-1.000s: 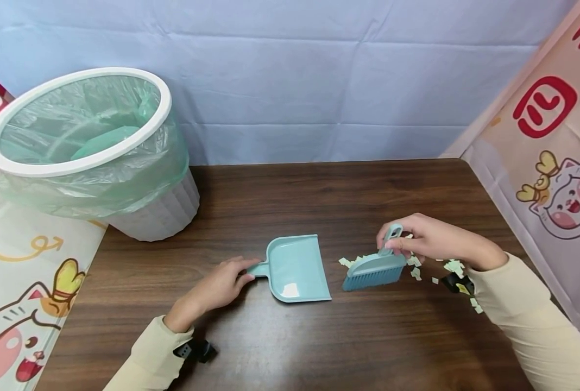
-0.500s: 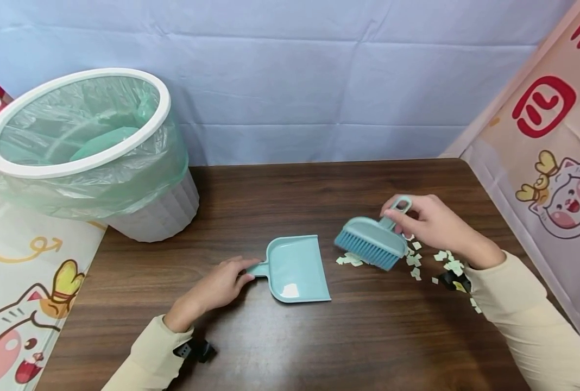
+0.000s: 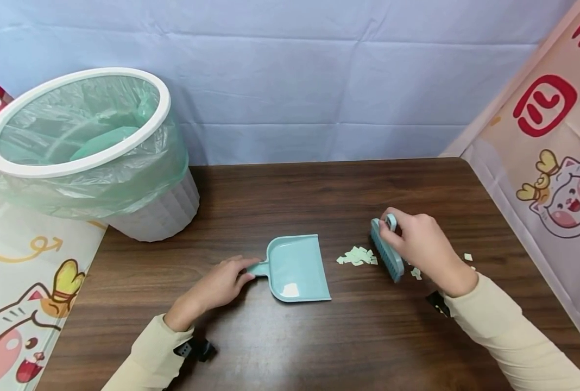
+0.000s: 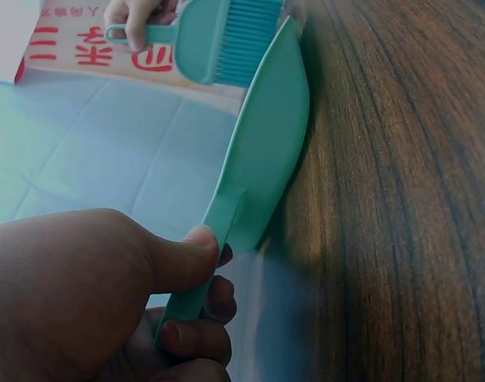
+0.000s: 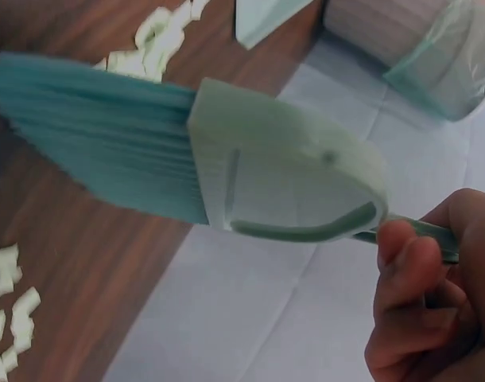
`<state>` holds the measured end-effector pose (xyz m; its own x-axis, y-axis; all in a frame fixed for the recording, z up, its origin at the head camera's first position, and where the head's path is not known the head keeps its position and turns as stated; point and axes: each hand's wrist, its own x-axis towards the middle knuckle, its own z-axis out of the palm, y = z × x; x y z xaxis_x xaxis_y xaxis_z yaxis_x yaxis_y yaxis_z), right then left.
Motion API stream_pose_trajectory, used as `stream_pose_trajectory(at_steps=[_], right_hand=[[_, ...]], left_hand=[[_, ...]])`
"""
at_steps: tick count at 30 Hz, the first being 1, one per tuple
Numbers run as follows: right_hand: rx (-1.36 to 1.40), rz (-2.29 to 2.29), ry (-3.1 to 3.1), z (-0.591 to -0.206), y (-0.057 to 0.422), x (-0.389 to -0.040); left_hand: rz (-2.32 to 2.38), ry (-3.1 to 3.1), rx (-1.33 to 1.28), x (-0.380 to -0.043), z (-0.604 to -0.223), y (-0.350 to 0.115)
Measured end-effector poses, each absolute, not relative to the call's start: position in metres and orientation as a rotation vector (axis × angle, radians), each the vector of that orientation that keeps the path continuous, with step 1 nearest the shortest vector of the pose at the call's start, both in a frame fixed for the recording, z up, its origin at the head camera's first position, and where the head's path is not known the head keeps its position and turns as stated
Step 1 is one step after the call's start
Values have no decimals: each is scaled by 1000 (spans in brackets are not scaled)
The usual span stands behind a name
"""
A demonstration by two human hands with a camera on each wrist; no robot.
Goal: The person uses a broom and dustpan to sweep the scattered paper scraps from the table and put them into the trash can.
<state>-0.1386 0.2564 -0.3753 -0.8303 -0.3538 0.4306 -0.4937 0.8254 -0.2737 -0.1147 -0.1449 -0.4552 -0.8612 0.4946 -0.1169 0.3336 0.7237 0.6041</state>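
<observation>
My left hand (image 3: 220, 283) grips the short handle of a light teal dustpan (image 3: 297, 269), which lies on the table with its straight edge facing right. In the left wrist view, the thumb (image 4: 187, 259) presses on top of the handle and the fingers wrap beneath. My right hand (image 3: 424, 247) holds a matching small hand brush (image 3: 388, 252) by its handle. The brush stands between a pile of pale green paper scraps (image 3: 357, 256) on its left and more scraps (image 3: 416, 273) partly hidden under the right hand. In the right wrist view, the bristles (image 5: 99, 135) point left, with scraps (image 5: 8, 310) on both sides.
A white trash bin (image 3: 155, 209) lined with a translucent green bag stands at the back left of the dark wood table (image 3: 270, 201). A pale blue cloth (image 3: 280, 92) hangs behind. Printed cartoon panels (image 3: 563, 190) flank both sides.
My right hand lifted the brush over the scrap pile, then brought it down to the pile's right side, turning it so its length runs front to back. The left hand and dustpan stayed put.
</observation>
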Motion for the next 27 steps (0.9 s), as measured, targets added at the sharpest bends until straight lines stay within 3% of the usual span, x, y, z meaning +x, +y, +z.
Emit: stream_pose_trajectory(at_steps=[27], right_hand=[[686,700,-2652,-390,209,-133]], left_hand=[[847,2709,708,-115,-459,-144]])
